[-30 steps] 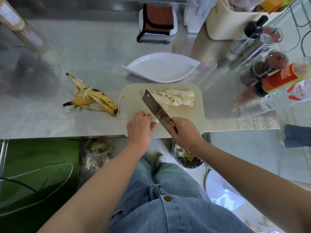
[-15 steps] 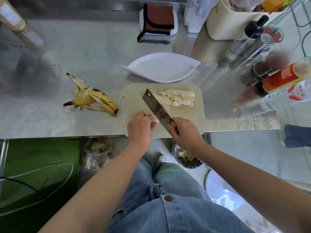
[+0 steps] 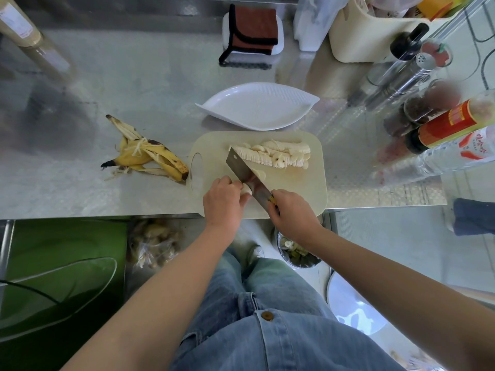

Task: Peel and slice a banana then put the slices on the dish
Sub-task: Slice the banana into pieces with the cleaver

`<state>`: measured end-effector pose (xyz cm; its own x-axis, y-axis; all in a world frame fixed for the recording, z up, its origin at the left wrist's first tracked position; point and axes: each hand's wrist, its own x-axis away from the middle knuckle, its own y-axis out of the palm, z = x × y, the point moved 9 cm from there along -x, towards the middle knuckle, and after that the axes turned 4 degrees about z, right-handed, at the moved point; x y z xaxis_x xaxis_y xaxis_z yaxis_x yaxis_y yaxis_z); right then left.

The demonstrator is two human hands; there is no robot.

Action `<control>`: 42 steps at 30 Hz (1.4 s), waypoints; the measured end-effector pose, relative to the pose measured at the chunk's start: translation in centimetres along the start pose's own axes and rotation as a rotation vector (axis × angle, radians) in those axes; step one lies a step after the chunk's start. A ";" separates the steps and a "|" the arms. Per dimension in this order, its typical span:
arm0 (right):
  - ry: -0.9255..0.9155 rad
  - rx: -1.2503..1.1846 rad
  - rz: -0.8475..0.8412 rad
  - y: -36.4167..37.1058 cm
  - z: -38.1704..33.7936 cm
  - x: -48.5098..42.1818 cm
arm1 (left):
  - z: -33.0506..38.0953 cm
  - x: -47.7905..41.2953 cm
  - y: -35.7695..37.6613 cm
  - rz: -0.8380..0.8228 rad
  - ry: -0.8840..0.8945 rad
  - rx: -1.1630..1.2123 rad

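Observation:
Several pale banana slices lie in rows on the far half of the cream cutting board. My right hand grips the handle of a cleaver whose blade runs diagonally across the board. My left hand pinches the short remaining banana piece against the blade's left side. One fresh slice lies just right of the blade. The white leaf-shaped dish sits bare beyond the board.
The banana peel lies on the steel counter left of the board. Spice jars and bottles crowd the right side. A folded brown cloth sits at the back. A cream bin stands at the back right.
The view barely differs. The cleaver and both hands stay near the board's front, with a fresh slice now lying just right of the blade.

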<state>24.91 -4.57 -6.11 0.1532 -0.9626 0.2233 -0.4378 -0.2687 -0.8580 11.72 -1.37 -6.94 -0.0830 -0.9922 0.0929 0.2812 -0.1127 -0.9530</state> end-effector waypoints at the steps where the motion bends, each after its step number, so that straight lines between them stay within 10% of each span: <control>1: 0.004 0.003 -0.006 0.1 0.1 0.0 | 0.0 0.0 0.0 0.000 0.000 0.002; 42: 0.071 -0.019 0.086 -0.6 1.3 0.2 | 0.4 -0.1 -0.1 0.024 0.053 -0.030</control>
<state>26.30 -4.54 -6.17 0.0515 -0.9819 0.1822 -0.4637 -0.1851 -0.8664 12.05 -1.23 -6.74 -0.1272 -0.9903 0.0556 0.2545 -0.0868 -0.9632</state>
